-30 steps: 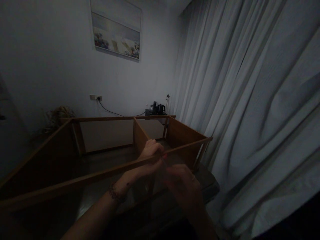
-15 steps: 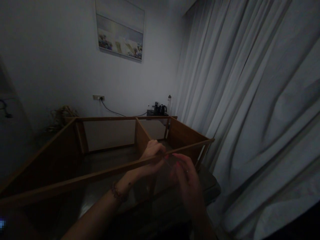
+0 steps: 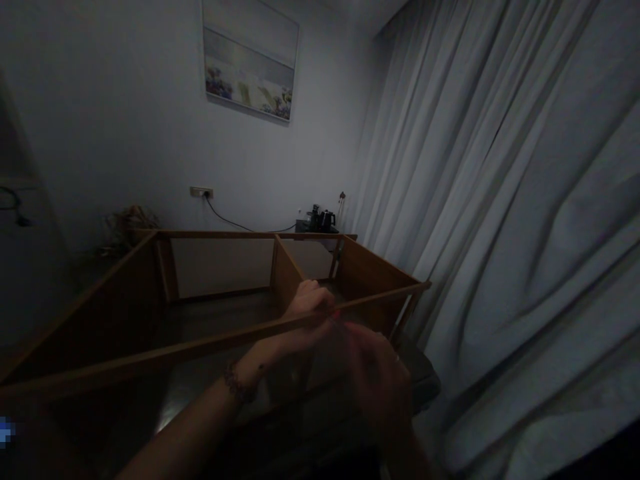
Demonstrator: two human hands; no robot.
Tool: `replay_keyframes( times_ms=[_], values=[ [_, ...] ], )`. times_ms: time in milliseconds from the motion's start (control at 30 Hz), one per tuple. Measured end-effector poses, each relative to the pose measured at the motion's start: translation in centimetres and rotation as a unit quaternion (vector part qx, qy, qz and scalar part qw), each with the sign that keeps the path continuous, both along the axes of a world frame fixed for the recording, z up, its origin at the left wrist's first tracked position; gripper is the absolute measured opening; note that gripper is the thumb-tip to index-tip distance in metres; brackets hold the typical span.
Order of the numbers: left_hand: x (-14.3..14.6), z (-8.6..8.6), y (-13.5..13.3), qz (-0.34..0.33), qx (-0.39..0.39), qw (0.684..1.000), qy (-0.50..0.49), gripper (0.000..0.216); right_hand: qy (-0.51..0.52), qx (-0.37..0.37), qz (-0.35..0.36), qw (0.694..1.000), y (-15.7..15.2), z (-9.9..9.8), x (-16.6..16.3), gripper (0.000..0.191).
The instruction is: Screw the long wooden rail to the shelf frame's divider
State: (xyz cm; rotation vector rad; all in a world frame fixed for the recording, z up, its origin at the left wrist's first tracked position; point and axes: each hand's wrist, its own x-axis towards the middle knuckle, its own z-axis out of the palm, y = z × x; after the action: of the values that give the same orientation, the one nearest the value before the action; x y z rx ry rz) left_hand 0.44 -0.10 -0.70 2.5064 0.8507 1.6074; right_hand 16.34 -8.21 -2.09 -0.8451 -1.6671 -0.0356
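Head view: the left hand [image 3: 311, 300] has its grip wrapped around the near rail [image 3: 200, 349] of a wooden frame [image 3: 375, 264], near the divider [image 3: 289, 258]. The right hand [image 3: 384, 373], blurred, is curled just below; whether its grip holds anything, I cannot tell. Beyond stands a kettle [image 3: 327, 220].

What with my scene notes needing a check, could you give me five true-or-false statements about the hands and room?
1. The left hand grips the near rail. True.
2. The bracelet is on the right wrist. False: it is on the left wrist.
3. The picture hangs higher than the socket. True.
4. The curtain hangs left of the picture. False: it hangs to the right.
5. The right hand is blurred. True.
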Motion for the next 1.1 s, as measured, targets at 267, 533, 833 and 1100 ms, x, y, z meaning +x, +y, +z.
replay_keyframes(
  times_ms=[267, 533, 833, 1100],
  values=[
    [-0.1, 0.3, -0.4, 0.005, -0.018, 1.000, 0.008, 0.008, 0.309, -0.292, 0.216, 0.879, 0.8, -1.3, -1.6, 0.027],
    [0.0, 0.0, 0.0, -0.005, -0.015, 1.000, 0.007, 0.008, 0.149, -0.176, 0.148, 0.962, 0.1, -1.6, -0.1, 0.012],
    [-0.2, 0.2, 0.0, -0.008, 0.002, 1.000, 0.015, 0.013, 0.116, 0.016, -0.008, 0.993, 0.6, -1.7, -2.9, 0.008],
    [-0.2, 0.3, -0.2, 0.004, -0.022, 0.999, 0.025, 0.011, 0.361, -0.154, 0.060, 0.918, 0.3, -1.9, -4.7, 0.020]
  ],
)
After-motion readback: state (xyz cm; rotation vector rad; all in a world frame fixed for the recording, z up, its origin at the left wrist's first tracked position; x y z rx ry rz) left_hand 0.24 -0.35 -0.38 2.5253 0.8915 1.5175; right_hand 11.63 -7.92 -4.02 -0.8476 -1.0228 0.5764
